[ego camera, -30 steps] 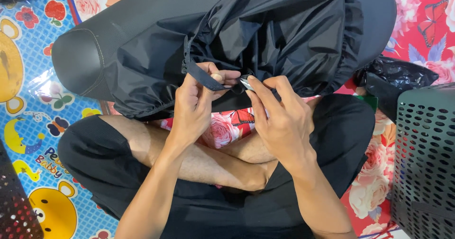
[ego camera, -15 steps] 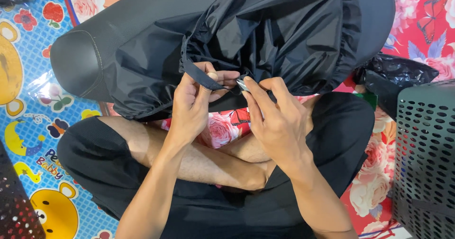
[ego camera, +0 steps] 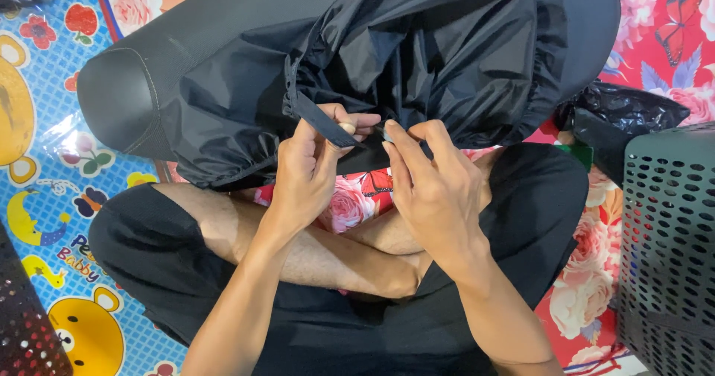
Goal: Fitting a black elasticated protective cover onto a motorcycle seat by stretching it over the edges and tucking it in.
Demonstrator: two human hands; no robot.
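Two hands work at the black cover's [ego camera: 417,55] gathered edge above the lap, the left hand [ego camera: 309,171] pinching its strap [ego camera: 316,122], the right hand [ego camera: 436,186] gripping a small metal piece [ego camera: 383,131], apparently mid-fastening.

Little has changed over the last second. The left hand [ego camera: 309,171] has shifted a touch to the right and upward along the black strap [ego camera: 319,120], so that its thumb now presses the strap nearer to the right hand [ego camera: 432,186] than before; the gap between the two hands has narrowed. The right hand has drawn up and slightly left, and the small silvery piece [ego camera: 381,129] pinched at its fingertips, plainly seen a second ago, is now mostly hidden behind the fingers. The black nylon cover [ego camera: 417,55] has crept slightly leftward and upward in the view, its gathered hem bunching a little more above the left hand.
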